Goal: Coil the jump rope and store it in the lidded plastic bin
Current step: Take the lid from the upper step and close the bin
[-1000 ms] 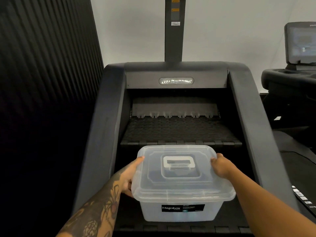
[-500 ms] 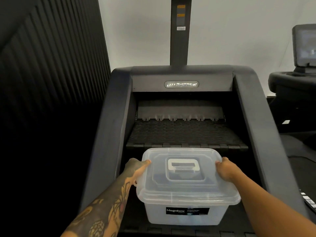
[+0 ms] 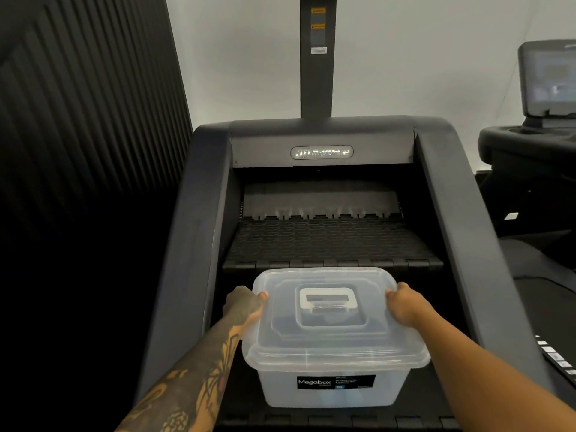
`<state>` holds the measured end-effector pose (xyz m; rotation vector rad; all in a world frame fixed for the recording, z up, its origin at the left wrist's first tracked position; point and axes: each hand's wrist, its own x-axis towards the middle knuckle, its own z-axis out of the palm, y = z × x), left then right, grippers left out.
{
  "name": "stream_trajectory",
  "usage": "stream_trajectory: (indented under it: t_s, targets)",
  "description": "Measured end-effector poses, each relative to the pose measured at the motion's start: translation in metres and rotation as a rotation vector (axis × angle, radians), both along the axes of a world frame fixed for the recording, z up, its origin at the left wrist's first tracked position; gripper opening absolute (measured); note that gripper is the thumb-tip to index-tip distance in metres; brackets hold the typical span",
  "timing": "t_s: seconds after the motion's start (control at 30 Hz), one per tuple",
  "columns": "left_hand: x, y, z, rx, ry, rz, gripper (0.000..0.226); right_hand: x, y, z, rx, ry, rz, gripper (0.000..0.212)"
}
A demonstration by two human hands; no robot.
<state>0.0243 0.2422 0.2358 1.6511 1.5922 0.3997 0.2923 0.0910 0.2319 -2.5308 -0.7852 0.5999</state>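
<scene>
A translucent plastic bin [image 3: 333,391] with a black Megabox label stands on a lower step of a black stair-climber machine. Its clear lid [image 3: 330,341], with a flat white handle [image 3: 325,300] in the middle, lies on top. My left hand [image 3: 244,305] grips the lid's left edge, thumb on top. My right hand [image 3: 403,305] grips the right edge the same way. No jump rope shows; the bin's contents are too hazy to make out.
The stair-climber's side rails [image 3: 193,244] rise close on both sides of the bin, with a ribbed step [image 3: 330,241] just behind it. A dark slatted wall [image 3: 78,135] is at the left. Another machine with a screen [image 3: 548,82] stands at the right.
The view has shifted slightly, so the bin sits a little further right and lower in frame. Both hands stay on the lid's edges, thumbs now clamped over the rim.
</scene>
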Motion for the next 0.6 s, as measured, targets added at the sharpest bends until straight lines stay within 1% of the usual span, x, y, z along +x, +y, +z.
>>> stream_trajectory:
  t_s: [0.1,0.2,0.3,0.37,0.43,0.5,0.57,0.6]
  targets:
    - [0.004,0.001,-0.002,0.049,0.061,0.008,0.031,-0.001,-0.002,0.002,0.01,0.007,-0.008,0.049]
    - [0.011,-0.001,-0.003,0.171,0.158,0.023,0.03,-0.004,-0.003,0.004,0.019,0.017,-0.011,0.05]
    - [0.016,-0.003,-0.007,0.177,0.11,0.077,0.033,-0.005,-0.005,0.004,0.033,0.036,-0.021,0.05]
    - [0.017,-0.006,-0.009,0.169,0.123,0.082,0.045,-0.006,-0.007,0.006,0.057,0.054,-0.03,0.052]
    - [0.019,-0.012,-0.012,0.276,0.268,-0.057,0.065,-0.007,-0.01,0.006,0.082,0.076,-0.045,0.056]
    - [0.021,-0.018,-0.015,0.424,0.343,-0.258,0.073,-0.005,-0.013,0.006,0.121,0.11,-0.069,0.061]
    - [0.02,-0.019,-0.016,0.433,0.387,-0.382,0.078,-0.004,-0.019,0.005,0.171,0.222,-0.135,0.064]
    - [0.02,-0.019,-0.017,0.407,0.404,-0.408,0.081,-0.003,-0.023,0.003,0.197,0.32,-0.182,0.063]
